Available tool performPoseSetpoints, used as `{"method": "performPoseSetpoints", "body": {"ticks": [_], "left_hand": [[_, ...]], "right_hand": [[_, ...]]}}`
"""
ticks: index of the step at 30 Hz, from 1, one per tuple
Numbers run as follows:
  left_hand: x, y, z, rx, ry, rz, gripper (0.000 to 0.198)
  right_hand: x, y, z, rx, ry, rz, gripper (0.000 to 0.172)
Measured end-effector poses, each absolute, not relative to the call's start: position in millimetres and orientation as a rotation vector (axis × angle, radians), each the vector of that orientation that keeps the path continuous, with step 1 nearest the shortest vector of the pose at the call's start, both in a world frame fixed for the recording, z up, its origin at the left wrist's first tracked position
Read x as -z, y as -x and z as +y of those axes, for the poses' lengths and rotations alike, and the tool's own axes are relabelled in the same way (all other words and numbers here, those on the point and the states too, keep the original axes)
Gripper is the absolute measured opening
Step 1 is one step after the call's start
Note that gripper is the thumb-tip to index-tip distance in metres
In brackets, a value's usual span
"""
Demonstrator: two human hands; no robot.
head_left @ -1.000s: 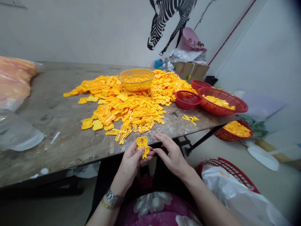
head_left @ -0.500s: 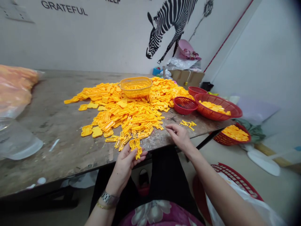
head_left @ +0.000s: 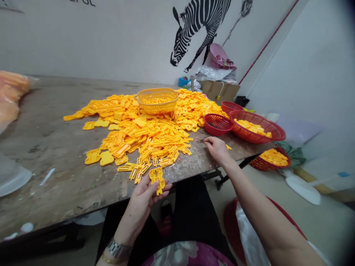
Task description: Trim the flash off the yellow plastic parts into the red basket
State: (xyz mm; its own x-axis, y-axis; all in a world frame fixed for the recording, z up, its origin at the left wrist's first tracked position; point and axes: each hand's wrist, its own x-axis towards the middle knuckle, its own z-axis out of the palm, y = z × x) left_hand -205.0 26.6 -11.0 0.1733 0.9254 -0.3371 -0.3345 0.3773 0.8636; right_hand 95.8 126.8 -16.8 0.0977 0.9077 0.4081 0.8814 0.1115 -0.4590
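My left hand grips a yellow plastic part between thumb and fingers, just off the table's front edge. Its moulded, hollowed side faces up. My right hand is over the table to the right of the heap, thumb and fingertips pinched together at some small dark bits. Whatever those fingertips hold is too small to make out. A large heap of yellow plastic parts spreads between and beyond my hands. Partly covered by my right hand, a few small yellow pieces lie on the table.
On the heap stands a yellow basket. To the right are a small red basket with dark bits and a wide red basket of yellow parts. Another red basket sits lower. Plastic bags lie at left.
My right hand has moved forward and slightly right, to the dark bits, its fingers now pinched. My left hand keeps the yellow part. The view has shifted slightly.
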Motion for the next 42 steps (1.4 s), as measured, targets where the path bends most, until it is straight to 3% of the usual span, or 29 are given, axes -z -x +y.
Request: {"method": "performPoseSetpoints", "body": {"ticks": [28, 42], "left_hand": [[9, 204, 29, -0.953, -0.666, 1.093, 0.03], [3, 202, 33, -0.88, -0.631, 1.083, 0.031]], "right_hand": [[18, -68, 174, 0.089, 1.645, -2.056, 0.019], [14, -135, 128, 0.155, 1.896, -1.908, 0.015]]}}
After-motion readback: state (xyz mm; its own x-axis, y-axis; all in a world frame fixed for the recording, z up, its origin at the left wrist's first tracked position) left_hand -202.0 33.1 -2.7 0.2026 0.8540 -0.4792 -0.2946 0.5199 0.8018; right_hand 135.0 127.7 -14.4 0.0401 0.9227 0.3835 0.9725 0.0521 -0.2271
